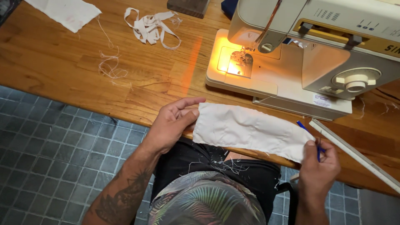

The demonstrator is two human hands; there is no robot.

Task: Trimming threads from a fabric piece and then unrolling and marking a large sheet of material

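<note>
You've got a strip of cream fabric stretched between both hands at the counter's front edge.

Your left hand (pixel 173 123) pinches the cloth strip (pixel 250 130) at its 9 o'clock end, thumb on top, and your right hand (pixel 318 166) grips the 4 o'clock corner with a blue pen (pixel 308 133) tucked in the same fingers. The strip lies just in front of the sewing machine (pixel 308 54), whose lamp is lit at 12 o'clock. A ruler (pixel 354 154) sits at 3 o'clock, fabric scraps (pixel 152 25) and loose threads (pixel 110 68) on the counter (pixel 50 62) around 10.
</note>
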